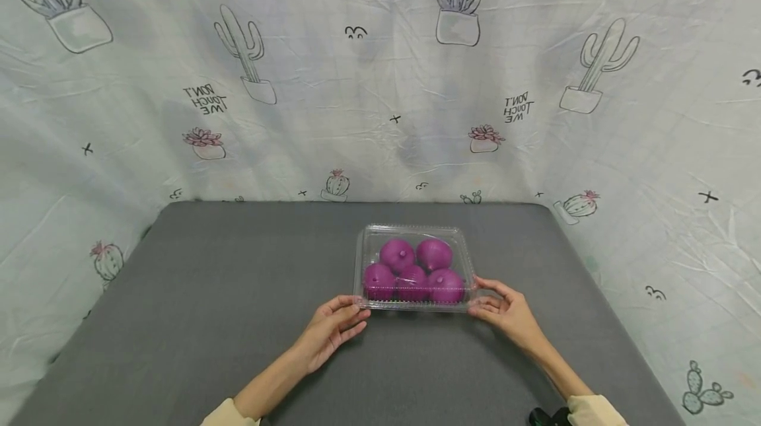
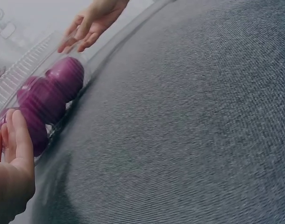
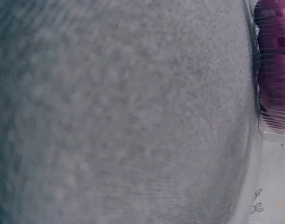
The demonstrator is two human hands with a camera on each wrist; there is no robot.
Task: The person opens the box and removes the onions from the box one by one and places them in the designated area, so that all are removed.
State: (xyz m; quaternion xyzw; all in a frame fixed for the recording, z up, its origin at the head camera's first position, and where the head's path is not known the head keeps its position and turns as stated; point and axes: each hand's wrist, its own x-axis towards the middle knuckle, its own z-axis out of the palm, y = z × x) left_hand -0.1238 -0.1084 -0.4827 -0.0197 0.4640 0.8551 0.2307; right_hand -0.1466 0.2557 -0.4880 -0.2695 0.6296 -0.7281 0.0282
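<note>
A clear plastic clamshell container (image 1: 368, 239) is on the grey table, its lid closed over several round purple onions (image 1: 397, 255). My left hand (image 1: 327, 332) grips the container's near left corner, with thumb and fingers at the rim. At the near right corner, my right hand (image 1: 508, 314) pinches the rim between thumb and fingers. The left wrist view shows both hands at the container's two ends, the purple onions (image 2: 42, 100) between them. Only part of the container and its purple onions (image 3: 275, 81) appears at the right edge of the right wrist view.
The grey cloth-covered table (image 1: 238, 267) extends around the container. A white curtain (image 1: 392, 82) printed with cacti stands behind and at both sides. A small black object (image 1: 541, 417) is by the right sleeve at the bottom edge.
</note>
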